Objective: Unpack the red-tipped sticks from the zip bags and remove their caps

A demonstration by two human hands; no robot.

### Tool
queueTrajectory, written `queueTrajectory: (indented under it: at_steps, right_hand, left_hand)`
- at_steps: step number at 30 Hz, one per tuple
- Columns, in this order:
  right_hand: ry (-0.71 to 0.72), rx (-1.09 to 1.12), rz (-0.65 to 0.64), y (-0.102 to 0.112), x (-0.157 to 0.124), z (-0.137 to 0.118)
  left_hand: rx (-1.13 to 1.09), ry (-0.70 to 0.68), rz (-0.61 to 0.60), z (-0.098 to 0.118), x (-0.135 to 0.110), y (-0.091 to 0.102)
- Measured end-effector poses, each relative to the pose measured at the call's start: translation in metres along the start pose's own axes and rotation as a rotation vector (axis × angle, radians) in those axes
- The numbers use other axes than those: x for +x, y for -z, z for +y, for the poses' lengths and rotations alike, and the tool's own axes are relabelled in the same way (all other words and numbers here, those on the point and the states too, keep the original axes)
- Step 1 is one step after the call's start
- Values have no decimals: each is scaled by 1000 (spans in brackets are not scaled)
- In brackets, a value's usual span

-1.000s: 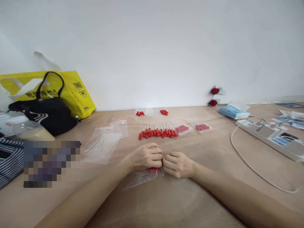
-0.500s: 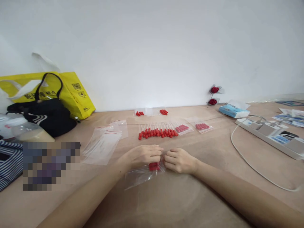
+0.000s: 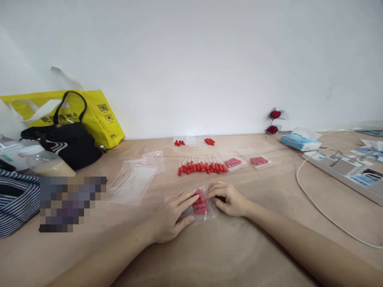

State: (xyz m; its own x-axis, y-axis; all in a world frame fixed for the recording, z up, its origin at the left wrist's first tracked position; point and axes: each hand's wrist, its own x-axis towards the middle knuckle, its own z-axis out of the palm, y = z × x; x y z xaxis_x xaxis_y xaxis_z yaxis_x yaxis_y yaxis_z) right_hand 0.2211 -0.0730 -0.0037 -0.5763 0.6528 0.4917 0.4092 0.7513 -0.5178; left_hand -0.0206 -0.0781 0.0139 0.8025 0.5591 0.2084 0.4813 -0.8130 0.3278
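Note:
A clear zip bag (image 3: 212,213) with several red-headed pieces (image 3: 200,202) in it lies flat on the table in front of me. My left hand (image 3: 176,215) rests over its left part, fingers stretched out and thumb apart. At the bag's right edge, my right hand (image 3: 229,199) has its fingers and thumb curled in, pinching the plastic. Beyond the hands lies a row of sticks with red heads (image 3: 200,167), their pale thin ends pointing away. Two filled zip bags, the nearer one (image 3: 233,162) and the farther one (image 3: 259,161), lie to the right of that row.
Flat clear bags (image 3: 136,185) lie on the left. Two small groups of red pieces (image 3: 209,141) sit by the wall. A yellow bag (image 3: 101,119), a black bag (image 3: 68,143) and a jar (image 3: 50,163) stand left. Right are a tissue pack (image 3: 301,142) and a power strip (image 3: 344,171) with a cable.
My left hand has shifted left and lower, and its fingers now lie flat over the bag. The red pieces show more fully. My right hand stays at the right edge. The view has shifted slightly.

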Motion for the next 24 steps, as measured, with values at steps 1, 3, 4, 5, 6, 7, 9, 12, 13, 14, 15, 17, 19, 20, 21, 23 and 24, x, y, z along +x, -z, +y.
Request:
queueTrajectory:
  at_steps: [1, 3, 4, 5, 6, 7, 9, 12, 13, 14, 15, 17, 19, 20, 21, 23, 24]
  right_hand:
    - [-61, 19, 22, -2, 0, 0]
    - [-159, 59, 23, -3, 1, -1]
    - [-181, 79, 7, -3, 2, -2]
    - [-185, 97, -14, -2, 3, -3]
    - [-175, 113, -33, -1, 3, -4]
    - [-166, 125, -43, 0, 4, -5]
    - [-181, 132, -37, 0, 5, -7]
    - [-284, 113, -12, -5, 5, -9]
    - [-322, 109, -2, -7, 4, -10]
    - [-352, 110, 9, -9, 4, -10]
    - [-374, 109, 19, -12, 4, -11]
    - [-391, 79, 24, -14, 4, -14]
    - [-391, 3, 15, -15, 6, -19]
    - [-388, -42, 13, -14, 7, -21]
    - [-381, -76, 12, -14, 7, -23]
    - [-372, -77, 11, -14, 8, -26]
    - [-377, -41, 9, -14, 8, -27]
  left_hand:
    - [-18, -1, 6, -1, 1, 0]
    - [-47, 5, 12, -3, 5, -1]
    - [-56, 13, 14, -4, 6, -1]
    - [-61, 19, 19, -5, 7, -2]
    - [-62, 23, 29, -6, 8, -2]
    - [-60, 26, 41, -8, 8, -3]
    - [-54, 26, 67, -10, 9, -5]
    - [-54, 30, 85, -11, 8, -6]
    - [-56, 34, 85, -11, 8, -6]
    - [-59, 36, 85, -10, 8, -6]
    - [-62, 37, 83, -9, 8, -6]
    - [-70, 32, 86, -8, 8, -6]
    - [-79, 22, 88, -7, 8, -6]
    - [-84, 17, 91, -7, 8, -6]
    - [-88, 12, 93, -7, 8, -6]
    - [-96, 6, 95, -8, 8, -6]
    - [-98, 5, 94, -8, 9, -5]
